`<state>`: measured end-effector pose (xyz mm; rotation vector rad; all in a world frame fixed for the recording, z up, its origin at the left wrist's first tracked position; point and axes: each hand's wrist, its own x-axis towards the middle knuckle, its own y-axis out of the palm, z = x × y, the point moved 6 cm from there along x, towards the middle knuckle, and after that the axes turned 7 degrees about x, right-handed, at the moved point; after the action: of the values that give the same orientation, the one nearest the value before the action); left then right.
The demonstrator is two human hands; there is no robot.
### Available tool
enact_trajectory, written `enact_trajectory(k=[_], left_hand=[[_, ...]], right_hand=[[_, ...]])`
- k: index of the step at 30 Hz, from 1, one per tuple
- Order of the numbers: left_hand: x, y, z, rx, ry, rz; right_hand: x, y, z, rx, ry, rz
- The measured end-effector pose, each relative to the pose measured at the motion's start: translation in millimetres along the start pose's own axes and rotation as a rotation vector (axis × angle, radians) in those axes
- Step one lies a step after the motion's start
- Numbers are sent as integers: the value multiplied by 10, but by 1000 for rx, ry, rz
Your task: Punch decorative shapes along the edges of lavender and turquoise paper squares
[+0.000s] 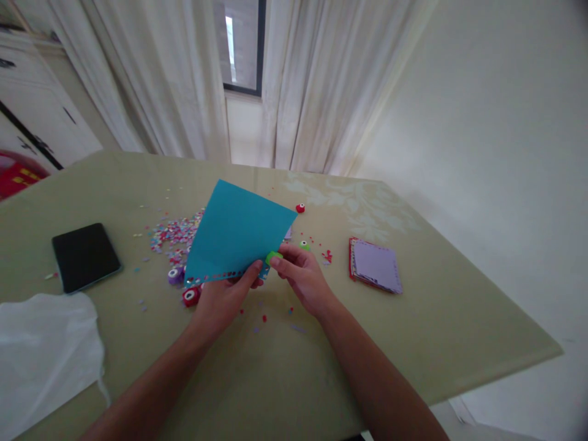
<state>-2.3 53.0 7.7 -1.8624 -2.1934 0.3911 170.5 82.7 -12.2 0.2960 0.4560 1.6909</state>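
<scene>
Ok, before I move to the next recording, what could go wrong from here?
The left hand has its thumb close to the green punch in the right hand, so a pinch seems possible. The blue sheet is gripped near its hole-lined edge, so it might tear there. Loose paper bits lie on the table just beside the sheet; a careless sweep could scatter them.

Yellow markings: stood on red object; were too blurred to read.
Readable text: none was identified.
</scene>
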Motion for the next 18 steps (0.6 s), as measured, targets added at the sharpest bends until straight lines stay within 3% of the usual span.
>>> enact_trajectory(k=[6, 18], left_hand=[[-5, 24, 57, 11, 44, 26], [-4, 90, 12, -92, 95, 92]], right_hand=[[-28, 74, 33, -115, 40, 114], [-45, 66, 13, -201, 108, 96]])
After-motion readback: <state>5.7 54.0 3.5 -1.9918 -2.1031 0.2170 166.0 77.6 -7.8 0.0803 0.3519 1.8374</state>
